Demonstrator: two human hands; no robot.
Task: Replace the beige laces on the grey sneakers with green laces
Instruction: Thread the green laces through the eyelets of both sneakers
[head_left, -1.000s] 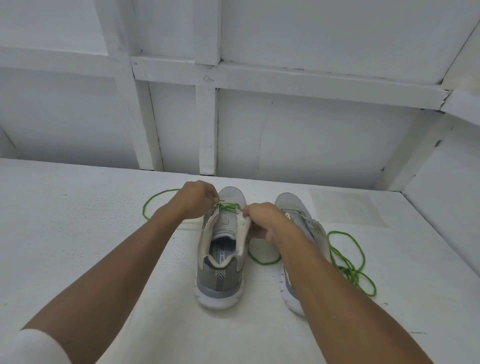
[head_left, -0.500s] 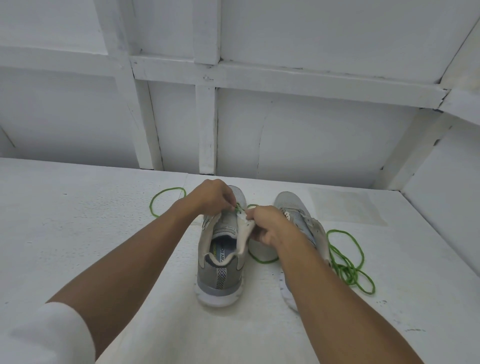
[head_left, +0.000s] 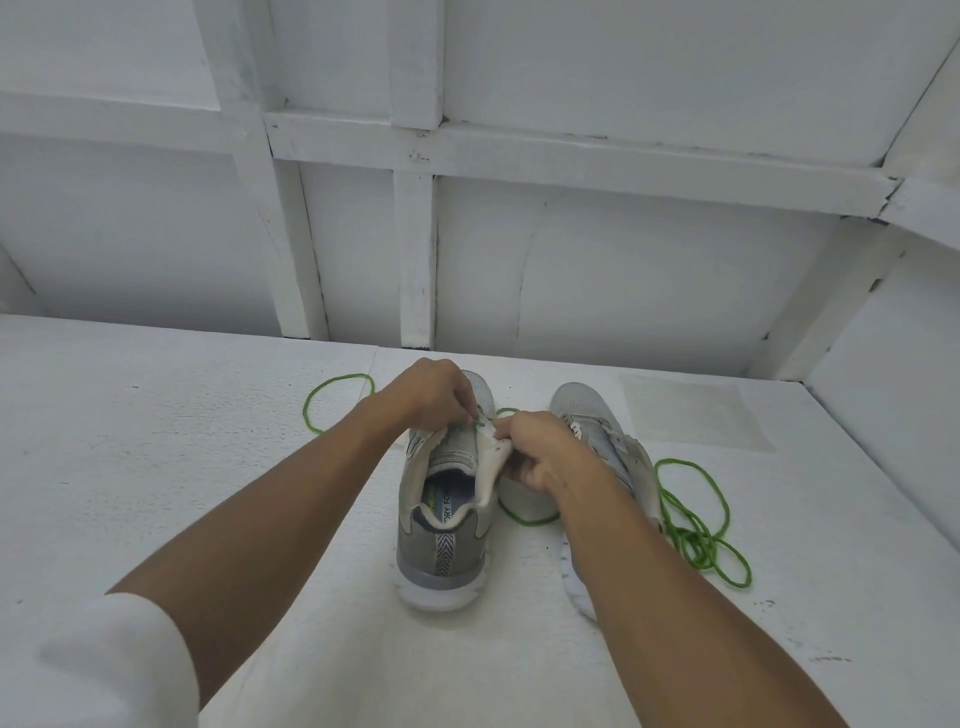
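Observation:
Two grey sneakers stand heel-toward-me on the white table. Over the left sneaker (head_left: 441, 545) both hands work at the eyelets near the toe. My left hand (head_left: 434, 392) pinches a green lace (head_left: 332, 395) at the sneaker's left flap; that lace loops out to the left on the table. My right hand (head_left: 540, 449) grips the sneaker's right flap, fingers curled round its edge, with the lace passing by its fingertips. The right sneaker (head_left: 592, 415) is partly hidden behind my right forearm. A second green lace (head_left: 696, 530) lies in a loose tangle to its right.
The white table (head_left: 156, 467) runs to a white panelled wall (head_left: 623, 270) close behind the sneakers. A raised white ledge (head_left: 893, 441) borders the table on the right. A pale square patch (head_left: 691, 410) marks the surface behind the right sneaker.
Both hands have drawn closer together over the left sneaker's eyelets. The lace loop on the left has shrunk and slid toward the shoe.

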